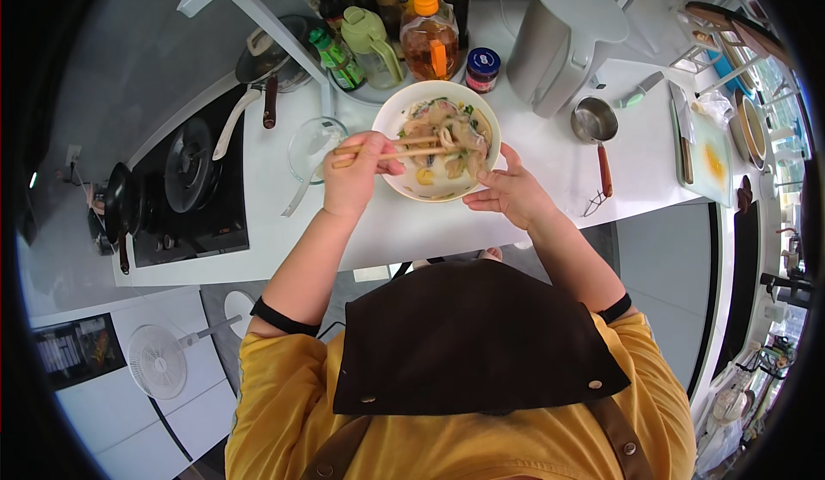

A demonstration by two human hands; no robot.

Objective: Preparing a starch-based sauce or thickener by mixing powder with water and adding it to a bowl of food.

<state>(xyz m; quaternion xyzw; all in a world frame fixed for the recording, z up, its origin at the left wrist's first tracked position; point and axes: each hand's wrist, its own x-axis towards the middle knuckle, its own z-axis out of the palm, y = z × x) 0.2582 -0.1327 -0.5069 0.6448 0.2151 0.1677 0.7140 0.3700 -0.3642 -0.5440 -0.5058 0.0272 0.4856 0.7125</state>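
My left hand (361, 169) grips a pair of wooden chopsticks (406, 152). Their tips are in a white bowl (398, 187), among pale meat slices (454, 133) mixed with chopped green herbs. At the bowl's lower right side, my right hand (509, 190) holds the rim, its fingers along the outer wall. Left of the bowl, partly behind my left hand, is a clear glass bowl (309, 145) with white powder in it. A spoon or spatula handle (298, 197) leans out of it towards me.
Several bottles, including an orange-capped one (430, 38), and a dark-lidded jar (482, 71) stand behind the bowl. An electric kettle (561, 42) and a small saucepan (594, 121) are to the right, beyond them a cutting board (709, 164) and knife (682, 119). The cooktop (193, 222) is left.
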